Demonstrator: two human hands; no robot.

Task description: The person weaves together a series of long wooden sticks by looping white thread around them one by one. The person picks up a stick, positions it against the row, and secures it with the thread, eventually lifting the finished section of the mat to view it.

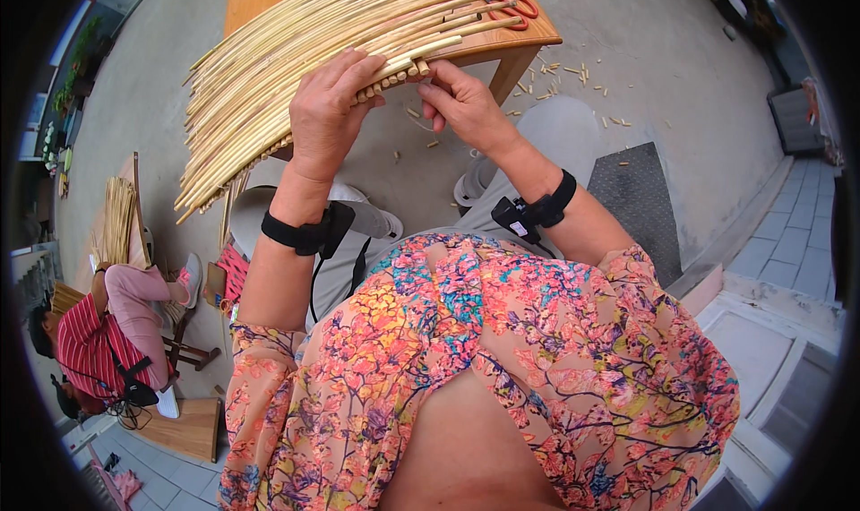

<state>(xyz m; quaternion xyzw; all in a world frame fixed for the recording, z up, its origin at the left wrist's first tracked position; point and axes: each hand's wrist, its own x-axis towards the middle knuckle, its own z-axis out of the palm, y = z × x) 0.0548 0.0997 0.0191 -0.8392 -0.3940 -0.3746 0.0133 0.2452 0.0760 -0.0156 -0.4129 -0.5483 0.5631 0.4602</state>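
A mat of straight, pale reed stalks [289, 74] lies side by side across the table, its near edge hanging over the front. My left hand [329, 104] grips that near edge, thumb underneath and fingers on top. Close to the right end of the outermost stalks, my right hand [463, 98] is curled with thumb and fingers pinched together. A thin pale thread [422, 124] hangs in a loop below these fingers and seems to run into them. Their exact hold is partly hidden. Red-handled scissors [524, 8] rest on the table beyond the stalk ends.
The wooden table [544, 31] has a corner at the right. Short cut stalk pieces [581, 74] litter the concrete floor, near a dark textured mat [635, 202]. At left, another person [87, 329] sits by a bundle of stalks [117, 219] and a wooden board [185, 430].
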